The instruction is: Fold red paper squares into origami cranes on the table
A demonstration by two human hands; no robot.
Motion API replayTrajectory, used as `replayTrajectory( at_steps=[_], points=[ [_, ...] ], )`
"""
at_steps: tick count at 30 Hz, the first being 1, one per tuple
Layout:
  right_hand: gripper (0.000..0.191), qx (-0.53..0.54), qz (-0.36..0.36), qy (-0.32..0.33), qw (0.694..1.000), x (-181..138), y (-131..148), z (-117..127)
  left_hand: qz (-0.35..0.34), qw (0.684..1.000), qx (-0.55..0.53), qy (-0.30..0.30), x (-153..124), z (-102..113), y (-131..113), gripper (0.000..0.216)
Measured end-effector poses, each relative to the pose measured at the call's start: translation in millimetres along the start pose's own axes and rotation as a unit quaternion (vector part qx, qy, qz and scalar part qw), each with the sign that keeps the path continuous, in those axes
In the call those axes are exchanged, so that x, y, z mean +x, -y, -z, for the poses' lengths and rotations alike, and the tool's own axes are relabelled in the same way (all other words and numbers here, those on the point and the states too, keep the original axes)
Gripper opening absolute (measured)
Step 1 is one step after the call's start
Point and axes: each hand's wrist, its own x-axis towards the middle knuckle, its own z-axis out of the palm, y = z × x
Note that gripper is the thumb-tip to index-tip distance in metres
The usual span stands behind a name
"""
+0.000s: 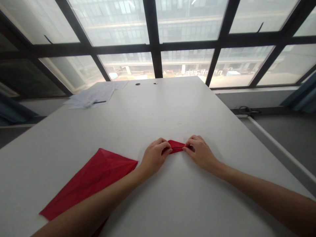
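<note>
A small piece of folded red paper (176, 146) lies near the middle of the white table, with a dark crease line running along it. My left hand (156, 154) pinches its left end between thumb and fingers. At the pointed right end, the thumb and fingers of my right hand (199, 151) are closed on the paper too. A larger red sheet (91, 177) lies flat to the left, lightly creased, and my left forearm covers part of its lower edge.
White papers (93, 93) with a dark pen (99, 102) on them lie at the table's far left. Two small round dark spots, one a hole (137, 84), mark the far edge. Beyond the white table (168, 108) stand dark-framed windows. A cable (247, 110) lies right of the table.
</note>
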Motion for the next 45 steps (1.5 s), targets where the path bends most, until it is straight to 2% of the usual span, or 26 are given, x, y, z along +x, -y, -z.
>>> replayTrajectory(
  at_steps=[8, 16, 19, 24, 30, 35, 40, 45],
  points=[
    [0.011, -0.007, -0.020, 0.004, 1.000, 2, -2, 0, 0.028, 1.000, -0.014, -0.002, 2, -1, -1, 0.011],
    [0.009, -0.017, -0.018, 0.001, 1.000, 3, -2, -1, 0.018, 1.000, -0.001, -0.004, 2, -1, -2, 0.009],
    [0.010, -0.018, -0.020, 0.001, 1.000, 3, -2, -1, 0.016, 1.000, 0.013, -0.010, 1, -2, -3, 0.002],
    [0.010, -0.019, -0.021, -0.004, 1.000, 2, -2, -2, -0.056, 0.997, 0.057, 0.000, -3, -6, -2, 0.022],
    [0.009, -0.025, -0.034, -0.003, 0.999, 3, -3, -4, -0.107, 0.986, 0.128, 0.026, -5, -6, -1, 0.024],
    [0.010, -0.028, -0.038, 0.006, 0.999, 5, -2, -1, -0.118, 0.980, 0.158, 0.039, -4, -4, -3, 0.021],
    [0.002, -0.028, -0.054, 0.004, 0.998, 5, -7, 4, -0.114, 0.980, 0.159, 0.039, -4, -4, -3, 0.018],
    [0.011, -0.029, -0.076, -0.006, 0.997, 8, -16, 6, -0.109, 0.980, 0.159, 0.045, -3, -4, -3, 0.018]
  ],
)
